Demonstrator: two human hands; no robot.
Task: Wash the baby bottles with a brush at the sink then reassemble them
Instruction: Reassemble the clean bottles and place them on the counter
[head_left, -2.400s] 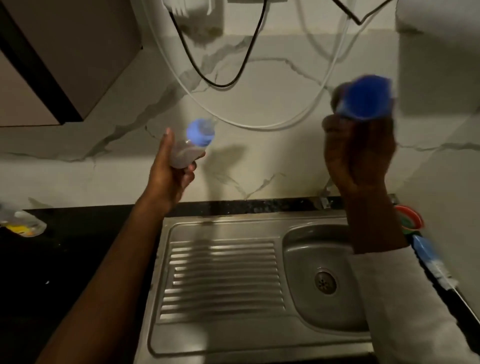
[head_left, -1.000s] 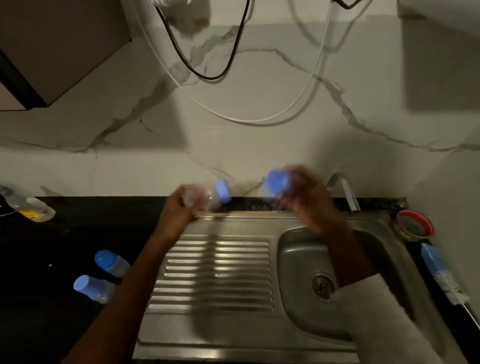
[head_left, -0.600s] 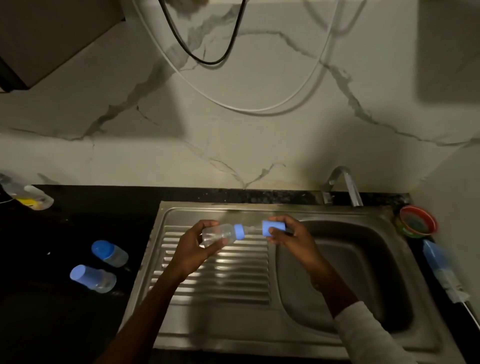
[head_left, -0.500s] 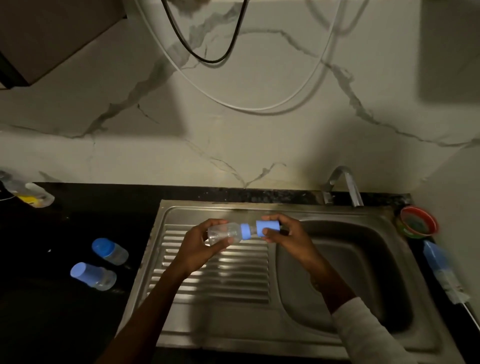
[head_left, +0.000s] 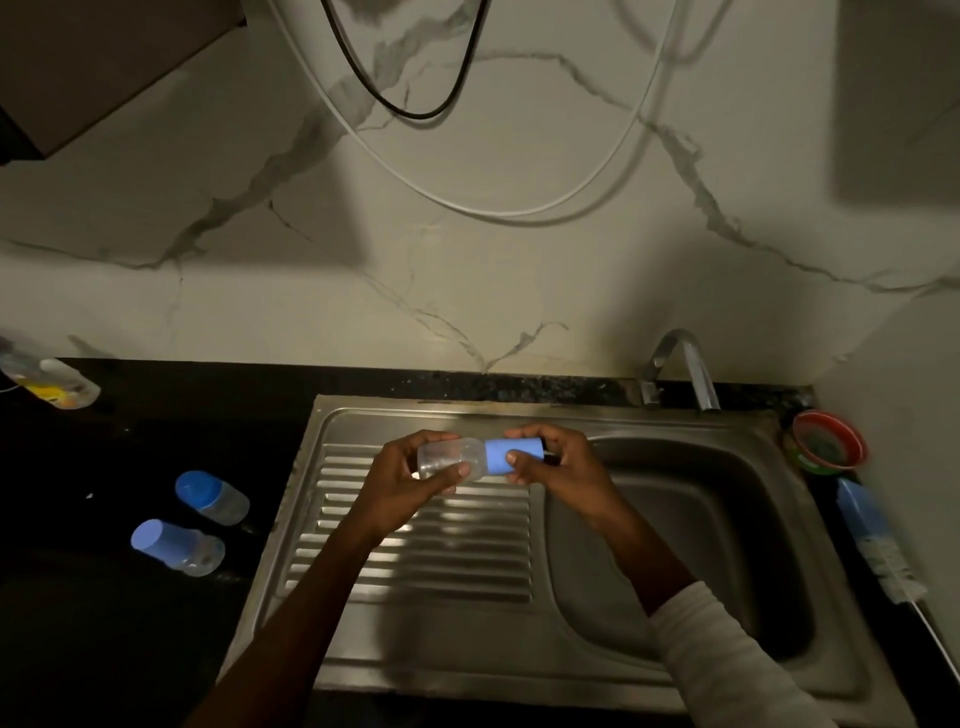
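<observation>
Over the ribbed drainboard I hold a clear baby bottle sideways. My left hand grips its body. My right hand pinches the blue cap, which sits against the bottle's neck. Two more capped baby bottles lie on the black counter to the left. A bottle brush with a blue handle lies on the counter at the right of the sink.
The tap stands behind the basin with no water visible. A small red and green bowl sits at the back right corner. A clear container lies at the far left. Cables hang on the marble wall.
Both hands came down from wall height to just above the drainboard. The blue cap, held apart from the bottle earlier, now sits on its neck.
</observation>
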